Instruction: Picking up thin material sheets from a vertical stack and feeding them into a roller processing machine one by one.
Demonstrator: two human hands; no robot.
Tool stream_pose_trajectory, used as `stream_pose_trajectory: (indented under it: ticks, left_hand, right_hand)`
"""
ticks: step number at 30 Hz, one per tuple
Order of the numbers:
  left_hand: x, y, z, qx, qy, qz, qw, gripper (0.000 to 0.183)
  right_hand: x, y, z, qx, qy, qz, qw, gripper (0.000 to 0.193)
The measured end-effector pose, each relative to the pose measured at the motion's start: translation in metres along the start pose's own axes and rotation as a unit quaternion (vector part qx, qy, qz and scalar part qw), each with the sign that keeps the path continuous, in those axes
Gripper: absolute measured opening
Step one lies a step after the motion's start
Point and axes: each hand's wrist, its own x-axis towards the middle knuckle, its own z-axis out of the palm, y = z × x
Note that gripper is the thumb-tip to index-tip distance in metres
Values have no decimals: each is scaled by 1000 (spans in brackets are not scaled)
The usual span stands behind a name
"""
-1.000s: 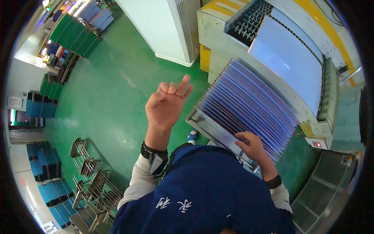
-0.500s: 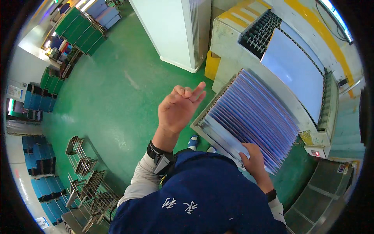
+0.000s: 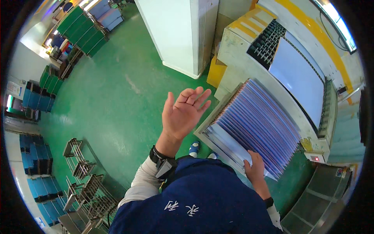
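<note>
My left hand (image 3: 183,114) is raised in the air over the floor, left of the rack. Its palm faces up, the thumb stands apart, the fingers are slightly curled, and nothing lies in it. On the near side of a rack (image 3: 201,130) of thin upright panels, my right hand (image 3: 255,167) grips the edge of the nearest pale panel (image 3: 230,141), thumb on its near face. Its other fingertips are partly hidden. Behind it stands a dense row of bluish panels (image 3: 259,121) with thin gaps between them.
Beyond the rack is a pale machine with black rollers (image 3: 269,39), a large white sheet (image 3: 299,78) lying on it. A tall white cabinet (image 3: 177,35) and a yellow box (image 3: 216,72) stand ahead. Metal racks (image 3: 87,187) and blue bins (image 3: 44,187) are at left.
My left hand has opened, its thumb and fingers spreading from a more curled pose. My right hand stays at the panel's edge. The view has shifted slightly.
</note>
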Motion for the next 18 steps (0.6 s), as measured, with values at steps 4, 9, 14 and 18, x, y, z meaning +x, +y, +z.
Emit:
stream_pose_trajectory:
  ticks: [4, 9, 14, 18]
  left_hand:
    - [-3, 9, 2, -2, 0, 2, 1000, 72]
    - [-10, 21, -3, 47, -54, 14, 997, 57]
    - [-19, 39, 0, 108, -58, 36, 992, 68]
    - [-25, 52, 6, 106, -52, 46, 992, 74]
  right_hand:
    - [0, 0, 8, -48, -7, 35, 998, 44]
    - [-2, 27, 26, -62, -10, 44, 997, 41]
    - [13, 30, 24, -118, -68, 106, 985, 41]
    - [17, 50, 29, -98, -78, 106, 986, 34]
